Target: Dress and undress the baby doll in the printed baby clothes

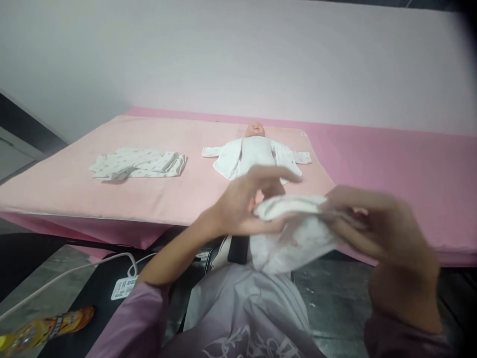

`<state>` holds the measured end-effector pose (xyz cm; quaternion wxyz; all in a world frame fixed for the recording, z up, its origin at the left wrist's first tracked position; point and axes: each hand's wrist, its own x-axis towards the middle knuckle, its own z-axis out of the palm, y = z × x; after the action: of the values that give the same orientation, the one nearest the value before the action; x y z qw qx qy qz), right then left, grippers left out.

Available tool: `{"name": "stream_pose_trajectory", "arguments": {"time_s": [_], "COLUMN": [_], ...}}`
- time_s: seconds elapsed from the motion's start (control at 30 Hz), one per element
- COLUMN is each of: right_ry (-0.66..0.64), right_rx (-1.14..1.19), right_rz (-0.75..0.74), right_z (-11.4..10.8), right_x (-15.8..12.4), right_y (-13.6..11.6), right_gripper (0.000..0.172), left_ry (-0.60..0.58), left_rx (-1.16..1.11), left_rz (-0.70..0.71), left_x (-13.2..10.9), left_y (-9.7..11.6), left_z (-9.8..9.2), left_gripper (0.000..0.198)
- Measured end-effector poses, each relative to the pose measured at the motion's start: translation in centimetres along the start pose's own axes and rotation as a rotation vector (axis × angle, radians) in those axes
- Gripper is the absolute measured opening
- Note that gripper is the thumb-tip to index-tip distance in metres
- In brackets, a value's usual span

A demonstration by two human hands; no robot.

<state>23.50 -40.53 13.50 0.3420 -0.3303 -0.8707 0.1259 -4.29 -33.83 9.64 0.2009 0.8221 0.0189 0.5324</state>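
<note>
Between my two hands hangs a white patterned cloth [298,243], held up in front of the table's near edge. My left hand [253,204] grips the cloth's left end between thumb and fingers. On the right, my right hand [368,223] is blurred and pinches the cloth's upper right corner. Beyond them a baby doll [255,130] lies on its back in a white top [257,151] with both sleeves spread to the sides. The doll's lower part is hidden behind my left hand.
A folded white patterned garment [139,164] lies on the left of the peach mat [93,199], which covers part of the pink table cover [391,174]. At the lower left, a yellow-capped bottle [55,325] lies near a white cable [74,271] and a labelled card [123,288].
</note>
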Motion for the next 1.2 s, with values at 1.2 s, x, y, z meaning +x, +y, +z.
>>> {"name": "stream_pose_trajectory", "arguments": {"time_s": [1.2], "right_ry": [-0.318], "right_rx": [0.449], "right_rz": [0.105], "right_z": [1.4], "right_x": [16.6], "right_y": [16.0], "right_gripper": [0.026], "left_ry": [-0.107], "left_rx": [0.016], "left_rz": [-0.531], "left_x": [9.4], "left_y": [-15.2], "left_z": [-6.2], "left_gripper": [0.043]}}
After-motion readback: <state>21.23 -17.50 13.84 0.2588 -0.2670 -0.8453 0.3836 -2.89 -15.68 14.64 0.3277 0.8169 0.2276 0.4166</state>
